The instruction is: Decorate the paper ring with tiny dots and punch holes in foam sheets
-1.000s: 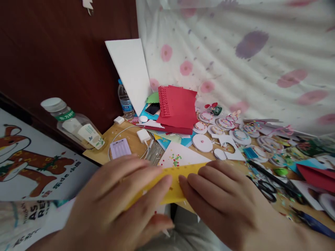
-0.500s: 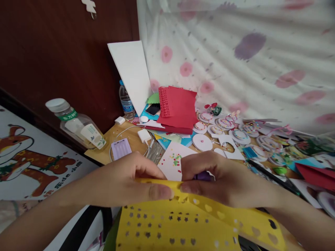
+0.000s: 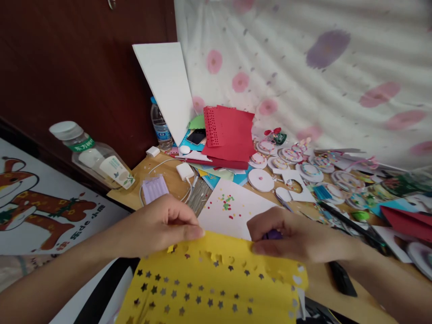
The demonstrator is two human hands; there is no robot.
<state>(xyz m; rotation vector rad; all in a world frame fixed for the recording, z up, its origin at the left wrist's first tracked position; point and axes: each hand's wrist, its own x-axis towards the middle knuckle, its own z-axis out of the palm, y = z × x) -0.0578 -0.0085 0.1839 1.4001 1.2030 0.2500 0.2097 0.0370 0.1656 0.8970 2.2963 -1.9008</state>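
Note:
A sheet of yellow paper (image 3: 195, 285), punched with rows of star and other small holes, hangs at the bottom of the view. My left hand (image 3: 162, 227) pinches its top edge between thumb and fingers. Further right, my right hand (image 3: 290, 234) grips the same edge, closed. Inside the right hand's curled fingers shows a small purple object (image 3: 273, 234), mostly hidden, so its kind is unclear. Just beyond the hands lies a white sheet (image 3: 216, 211) scattered with tiny red, green and yellow paper bits (image 3: 227, 202).
Red paper (image 3: 232, 132) lies on a pile at the back, near a white board (image 3: 165, 85) and a water bottle (image 3: 161, 126). Decorated white discs (image 3: 310, 173) crowd the right. A large bottle (image 3: 97, 157), a lilac case (image 3: 155, 189) and a charger (image 3: 185, 171) are at left.
My hands have moved apart along the paper's edge. The strip that stuck out at lower right is no longer seen there, and the sheet is spread more openly. The view has shifted slightly.

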